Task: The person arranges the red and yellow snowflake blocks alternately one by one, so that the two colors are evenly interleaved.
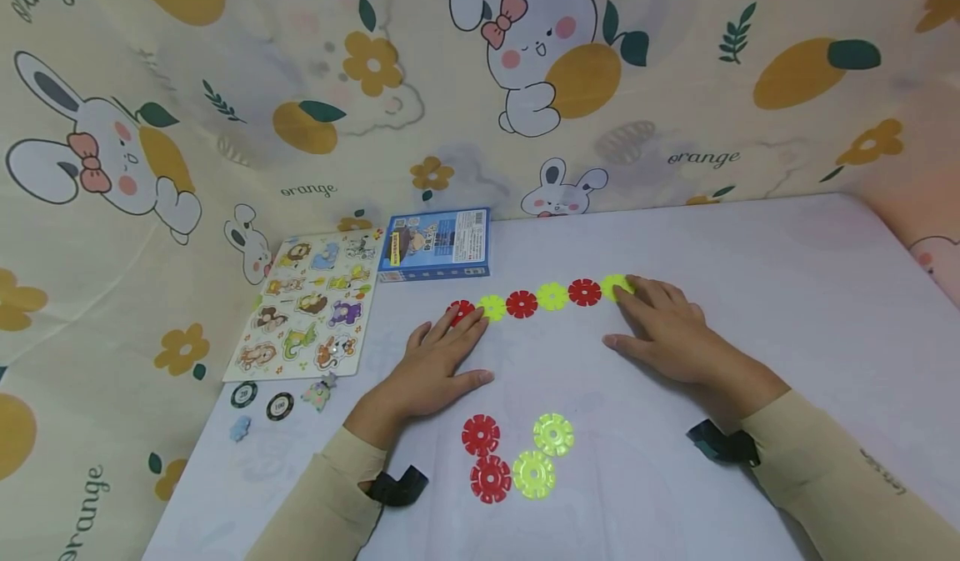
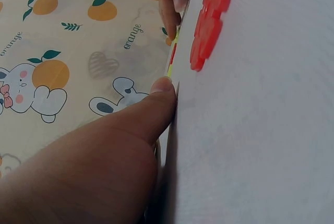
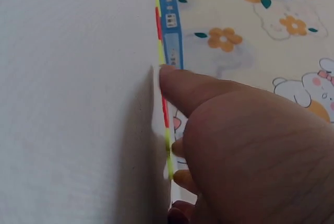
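A row of notched plastic discs, red and yellow-green by turns, lies across the table in the head view. My left hand [image 1: 429, 376] rests at its left end, extended fingers touching the end red disc [image 1: 454, 308] and partly covering it. At the other end, my right hand [image 1: 667, 336] touches the last yellow-green disc [image 1: 612, 284] with its fingertips, thumb spread apart. Between the hands are a red disc [image 1: 522, 304], a yellow-green disc [image 1: 552, 297] and others. Nearer to me lie two red discs [image 1: 491, 479] and two yellow-green discs [image 1: 534, 474], flat on the cloth.
At the back left are a blue box [image 1: 435, 244] and an animal picture board [image 1: 303, 307]. Below the board lie two black round chips [image 1: 281, 406], a small blue piece [image 1: 240, 428] and a small greenish figure piece [image 1: 319, 393]. A patterned cloth backdrop [image 1: 465, 86] rises behind the table.
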`<action>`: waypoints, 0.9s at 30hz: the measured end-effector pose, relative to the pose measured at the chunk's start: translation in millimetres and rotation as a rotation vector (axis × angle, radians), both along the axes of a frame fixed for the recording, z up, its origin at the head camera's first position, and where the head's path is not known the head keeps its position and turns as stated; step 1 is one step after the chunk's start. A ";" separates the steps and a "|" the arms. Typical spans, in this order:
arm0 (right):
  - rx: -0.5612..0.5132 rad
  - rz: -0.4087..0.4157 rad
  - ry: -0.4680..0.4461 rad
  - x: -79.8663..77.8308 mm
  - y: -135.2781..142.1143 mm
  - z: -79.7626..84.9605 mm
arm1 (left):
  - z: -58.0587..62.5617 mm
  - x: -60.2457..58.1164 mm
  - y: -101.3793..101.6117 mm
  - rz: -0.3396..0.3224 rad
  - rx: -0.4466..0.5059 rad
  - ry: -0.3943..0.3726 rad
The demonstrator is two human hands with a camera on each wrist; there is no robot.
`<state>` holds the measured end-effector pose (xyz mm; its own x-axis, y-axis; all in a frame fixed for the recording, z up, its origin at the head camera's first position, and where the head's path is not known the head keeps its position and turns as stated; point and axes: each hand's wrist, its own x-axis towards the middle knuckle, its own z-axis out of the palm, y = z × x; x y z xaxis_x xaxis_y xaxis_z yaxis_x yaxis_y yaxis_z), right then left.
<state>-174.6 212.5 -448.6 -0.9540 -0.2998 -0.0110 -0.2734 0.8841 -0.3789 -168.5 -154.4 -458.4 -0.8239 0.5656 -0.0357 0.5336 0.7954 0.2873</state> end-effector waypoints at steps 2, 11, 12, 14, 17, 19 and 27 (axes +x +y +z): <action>-0.037 -0.006 0.015 0.3 -1.1 1.2 | 0.0 0.1 -0.1 -0.001 0.003 0.000; -0.590 0.173 -0.152 28.8 -51.6 9.3 | -1.4 -0.3 -0.6 0.005 0.005 0.010; -0.607 0.206 -0.186 34.6 -61.4 8.6 | -1.7 -0.2 -0.7 0.005 0.004 0.015; -0.594 0.268 -0.244 45.5 -80.1 6.8 | -2.1 -0.4 -1.1 0.003 0.005 0.022; -0.516 0.349 -0.293 58.3 -105.5 4.5 | -2.6 -0.8 -1.6 0.001 -0.003 0.030; -0.426 0.400 -0.263 64.3 -120.4 3.0 | -2.7 -1.0 -1.8 -0.001 -0.010 0.035; -0.295 0.407 -0.166 74.0 -153.3 6.4 | -1.5 0.0 -1.0 0.011 0.003 0.020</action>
